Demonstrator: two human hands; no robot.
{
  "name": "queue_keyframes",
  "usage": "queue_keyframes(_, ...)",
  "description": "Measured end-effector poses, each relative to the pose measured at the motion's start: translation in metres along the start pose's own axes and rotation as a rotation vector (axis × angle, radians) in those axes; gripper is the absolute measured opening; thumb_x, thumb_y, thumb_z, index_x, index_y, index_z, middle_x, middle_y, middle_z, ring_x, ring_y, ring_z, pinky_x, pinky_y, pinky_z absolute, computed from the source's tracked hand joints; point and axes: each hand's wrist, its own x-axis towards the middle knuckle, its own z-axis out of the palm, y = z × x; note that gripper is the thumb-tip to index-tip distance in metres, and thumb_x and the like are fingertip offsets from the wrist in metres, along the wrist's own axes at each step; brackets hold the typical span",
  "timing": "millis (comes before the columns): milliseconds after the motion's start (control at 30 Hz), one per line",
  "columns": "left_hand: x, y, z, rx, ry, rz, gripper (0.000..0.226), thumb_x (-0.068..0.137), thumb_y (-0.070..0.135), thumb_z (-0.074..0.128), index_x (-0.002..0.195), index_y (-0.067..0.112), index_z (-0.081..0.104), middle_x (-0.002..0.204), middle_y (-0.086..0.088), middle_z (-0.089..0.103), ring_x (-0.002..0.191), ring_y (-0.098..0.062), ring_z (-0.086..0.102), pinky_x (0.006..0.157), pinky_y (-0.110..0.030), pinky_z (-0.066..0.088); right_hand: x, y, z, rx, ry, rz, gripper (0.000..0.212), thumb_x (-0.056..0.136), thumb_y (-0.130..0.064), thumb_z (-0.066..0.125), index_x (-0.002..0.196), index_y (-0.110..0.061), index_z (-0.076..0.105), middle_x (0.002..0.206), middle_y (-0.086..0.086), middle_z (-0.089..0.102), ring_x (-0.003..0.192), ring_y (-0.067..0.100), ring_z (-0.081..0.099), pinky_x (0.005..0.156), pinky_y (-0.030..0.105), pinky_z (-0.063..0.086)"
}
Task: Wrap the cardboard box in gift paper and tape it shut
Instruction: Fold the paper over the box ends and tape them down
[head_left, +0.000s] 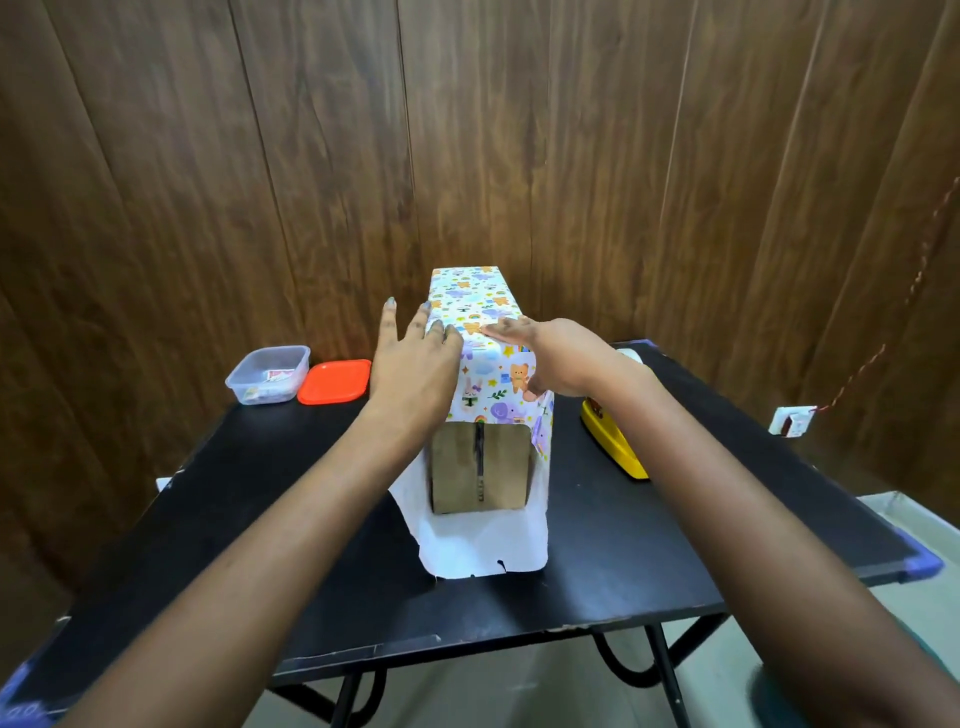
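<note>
The box (478, 478) sits near the middle of the black table (234, 493), its long axis running straight away from the person toward the wood-panel wall (675, 156). Its near end faces the camera – bare cardboard with a dark seam down the middle. Patterned paper (475, 296) covers the top and sides. At the near end the paper overhangs: its white underside lies on the table in front of the box and stands up along both sides of the open end, and a printed flap hangs over the upper part of that end.

Both arms reach forward. The left hand (415, 364) is at the box's upper left edge, palm down, fingers straight and spread, pointing away; the fingertips nearest the box touch the paper, and the outer ones are off to the left in the air. The right hand (556, 358) lies flat across the top, fingers straight and pointing left, thumb down on the hanging flap – neither hand grips anything.

Left of the box stand a clear tub (267, 374) and an orange lid (335, 382), touching each other. To the right is a yellow dispenser (613, 441).
</note>
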Motion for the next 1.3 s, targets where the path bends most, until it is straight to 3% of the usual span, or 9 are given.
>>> queue_keyframes(100,0.009,0.010,0.003,-0.032,-0.003,0.105,0.069,0.093,0.024,0.051,0.147,0.003,0.013,0.156,-0.012,0.015,0.146,-0.022,0.006,0.116,-0.043,0.007,0.004,-0.002,0.003,-0.049,-0.018,0.014,0.093,0.083,-0.010,0.068,0.151,-0.029,0.008,0.159,-0.004,0.013,0.140,0.019,0.031,0.105,0.031,0.038)
queue_keyframes(233,0.007,0.012,0.010,-0.173,0.118,0.115,0.075,0.065,0.018,0.082,0.129,-0.001,0.047,0.132,-0.019,0.052,0.118,-0.030,0.054,0.094,-0.036,0.044,0.000,0.011,0.007,0.316,0.038,0.001,0.089,0.077,-0.009,0.074,0.149,-0.028,0.025,0.154,-0.006,0.031,0.135,0.015,0.038,0.105,0.026,0.037)
queue_keyframes(333,0.002,0.011,0.011,-0.219,0.117,0.111,0.073,0.075,0.018,0.076,0.136,0.002,0.040,0.142,-0.016,0.043,0.125,-0.031,0.047,0.099,-0.036,0.037,-0.012,0.019,0.020,0.947,0.035,-0.016,0.094,0.069,-0.011,0.081,0.147,-0.029,0.032,0.145,-0.009,0.044,0.130,0.010,0.045,0.110,0.032,0.036)
queue_keyframes(500,0.005,0.012,0.013,-0.152,0.116,0.139,0.077,0.090,0.024,0.058,0.150,0.016,0.011,0.153,-0.012,0.025,0.138,-0.026,0.029,0.106,-0.034,0.029,-0.035,0.013,0.046,1.205,-0.020,0.033,0.115,0.070,0.000,0.079,0.151,-0.027,0.002,0.123,-0.022,0.050,0.105,-0.002,0.057,0.088,0.015,0.049)
queue_keyframes(667,0.003,0.011,0.012,-0.134,0.126,0.147,0.088,0.091,0.032,0.057,0.148,0.035,-0.009,0.154,-0.010,0.022,0.140,-0.027,0.027,0.101,-0.033,0.036,-0.059,-0.002,0.077,1.075,0.057,0.134,0.125,0.068,-0.021,0.084,0.151,-0.026,-0.009,0.137,-0.020,0.037,0.124,0.001,0.040,0.089,0.010,0.037)
queue_keyframes(833,0.004,0.011,0.014,-0.136,0.113,0.147,0.085,0.091,0.032,0.056,0.149,0.035,-0.005,0.155,-0.010,0.022,0.140,-0.027,0.026,0.102,-0.035,0.036,-0.063,-0.026,0.104,0.780,0.604,0.320,0.055,0.090,-0.015,0.058,0.141,-0.021,0.040,0.122,0.001,0.063,0.107,0.022,0.060,0.082,0.030,0.050)
queue_keyframes(1000,0.005,0.009,0.017,-0.128,0.115,0.155,0.080,0.092,0.031,0.054,0.149,0.033,-0.001,0.154,-0.010,0.022,0.141,-0.027,0.026,0.105,-0.035,0.033,-0.069,-0.029,0.118,0.655,0.757,0.418,0.048,0.093,-0.005,0.052,0.140,-0.011,0.046,0.138,0.004,0.054,0.123,0.022,0.054,0.092,0.029,0.045)
queue_keyframes(1233,0.006,0.011,0.020,-0.116,0.109,0.154,0.081,0.093,0.032,0.053,0.149,0.033,-0.005,0.154,-0.011,0.021,0.141,-0.027,0.025,0.107,-0.035,0.030,-0.093,-0.008,0.069,0.863,0.185,0.302,0.080,0.089,-0.032,0.063,0.152,-0.019,0.015,0.158,-0.005,0.013,0.145,0.011,0.015,0.111,0.024,0.024)
queue_keyframes(1300,0.006,0.011,0.019,-0.119,0.112,0.157,0.080,0.092,0.033,0.053,0.149,0.032,-0.004,0.154,-0.012,0.022,0.140,-0.028,0.026,0.107,-0.036,0.030,-0.082,-0.010,0.050,0.846,0.287,0.340,0.059,0.090,-0.039,0.059,0.142,-0.016,0.040,0.148,-0.001,0.040,0.135,0.015,0.038,0.103,0.028,0.034)
